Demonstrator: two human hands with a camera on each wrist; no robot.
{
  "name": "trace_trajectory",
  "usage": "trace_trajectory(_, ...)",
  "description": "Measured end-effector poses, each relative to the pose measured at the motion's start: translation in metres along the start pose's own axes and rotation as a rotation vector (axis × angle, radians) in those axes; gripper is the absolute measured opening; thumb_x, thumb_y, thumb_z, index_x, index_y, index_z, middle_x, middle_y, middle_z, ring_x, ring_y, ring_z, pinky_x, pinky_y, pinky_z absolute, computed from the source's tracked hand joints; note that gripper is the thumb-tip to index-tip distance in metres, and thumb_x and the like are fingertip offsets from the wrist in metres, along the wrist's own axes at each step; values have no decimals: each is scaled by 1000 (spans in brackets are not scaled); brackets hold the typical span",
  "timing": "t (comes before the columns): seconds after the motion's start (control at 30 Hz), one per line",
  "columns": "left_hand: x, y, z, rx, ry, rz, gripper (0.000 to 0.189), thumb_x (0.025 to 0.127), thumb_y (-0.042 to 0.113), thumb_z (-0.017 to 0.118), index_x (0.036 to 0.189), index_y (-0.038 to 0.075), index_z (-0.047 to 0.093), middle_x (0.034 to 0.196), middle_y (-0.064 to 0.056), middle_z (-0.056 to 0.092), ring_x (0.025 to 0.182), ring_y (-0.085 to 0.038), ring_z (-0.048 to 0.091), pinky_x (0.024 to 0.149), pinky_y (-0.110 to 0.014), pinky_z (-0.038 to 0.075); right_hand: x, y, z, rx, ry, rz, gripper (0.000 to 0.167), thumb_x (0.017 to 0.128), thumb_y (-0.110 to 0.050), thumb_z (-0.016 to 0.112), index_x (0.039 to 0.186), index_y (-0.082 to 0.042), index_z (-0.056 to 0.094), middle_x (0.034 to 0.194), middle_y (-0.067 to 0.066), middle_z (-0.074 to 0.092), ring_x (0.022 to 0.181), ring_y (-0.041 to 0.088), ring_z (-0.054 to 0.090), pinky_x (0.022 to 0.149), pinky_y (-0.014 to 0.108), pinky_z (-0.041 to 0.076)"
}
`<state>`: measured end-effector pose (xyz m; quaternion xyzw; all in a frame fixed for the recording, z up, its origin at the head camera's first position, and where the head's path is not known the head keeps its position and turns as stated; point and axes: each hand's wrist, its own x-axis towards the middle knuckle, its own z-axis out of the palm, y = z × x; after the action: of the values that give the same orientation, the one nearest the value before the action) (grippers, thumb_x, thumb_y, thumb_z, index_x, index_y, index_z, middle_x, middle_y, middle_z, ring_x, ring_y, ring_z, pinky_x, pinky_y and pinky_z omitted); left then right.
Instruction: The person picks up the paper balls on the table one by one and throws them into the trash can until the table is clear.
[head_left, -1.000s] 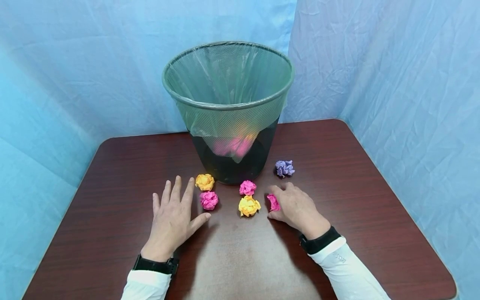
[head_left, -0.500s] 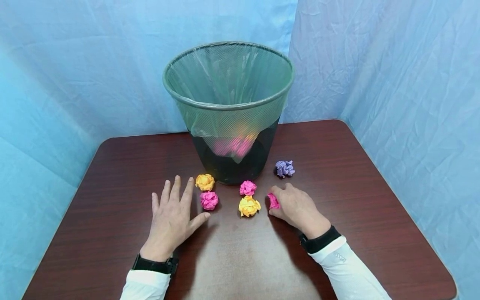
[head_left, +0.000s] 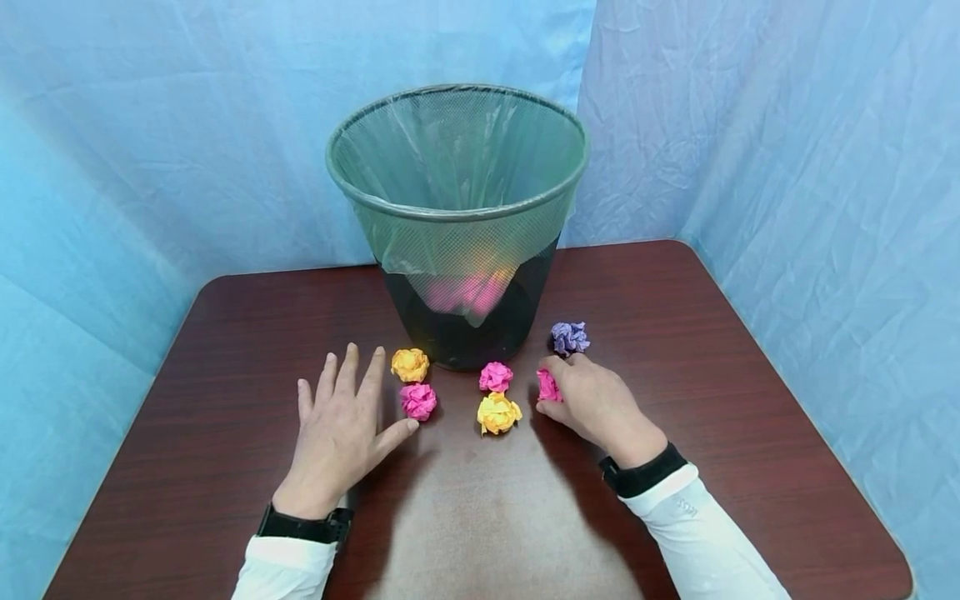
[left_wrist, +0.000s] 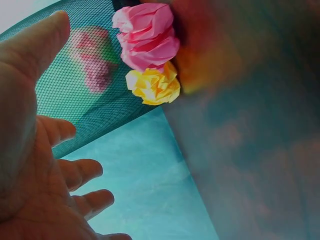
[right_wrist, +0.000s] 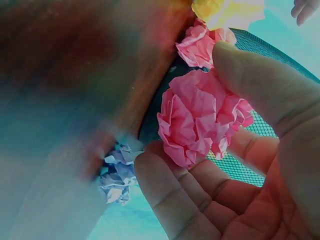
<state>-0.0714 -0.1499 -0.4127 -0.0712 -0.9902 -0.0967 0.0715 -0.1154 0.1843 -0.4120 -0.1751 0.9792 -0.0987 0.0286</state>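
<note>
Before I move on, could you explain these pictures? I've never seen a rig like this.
There's no machine: a person works bare-handed. The wide picture comes from a head camera looking down; the closer two come from a camera on each wrist. On the dark table stands a mesh bin with a liner; pink and yellow shapes show through its side. In front lie crumpled balls: a left yellow ball, left pink ball, middle pink ball and middle yellow ball, plus a purple ball to the right. The right hand grips a third pink ball; the left hand, spread wide, holds nothing.
</note>
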Motion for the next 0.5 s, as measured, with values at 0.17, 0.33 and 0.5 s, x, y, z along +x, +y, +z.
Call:
trace_trajectory(0.17, 3, 0, -6, -6, 17, 5, 110, 79, 64, 82, 164, 13, 33, 166, -29, 30, 151, -56, 25, 112, -85, 16, 2, -1, -6, 5, 22, 7, 65, 86, -40, 86, 138, -11, 63, 106, 14, 68, 86, 24, 63, 76, 44, 62)
trace_trajectory(0.33, 6, 1, -12, -4, 31, 11, 109, 79, 63, 82, 163, 12, 35, 166, -29, 31, 151, -57, 26, 111, -86, 16, 5, 0, -12, -2, 54, 8, 67, 85, -40, 87, 139, -10, 62, 113, 17, 69, 91, 27, 66, 79, 47, 63)
trace_trajectory(0.5, 10, 2, -19, 1, 38, 15, 107, 79, 62, 82, 163, 13, 36, 166, -28, 31, 151, -57, 26, 112, -85, 16, 8, 1, -18, -4, 106, -8, 70, 81, -39, 90, 138, -8, 62, 114, 18, 69, 93, 29, 68, 80, 48, 64)
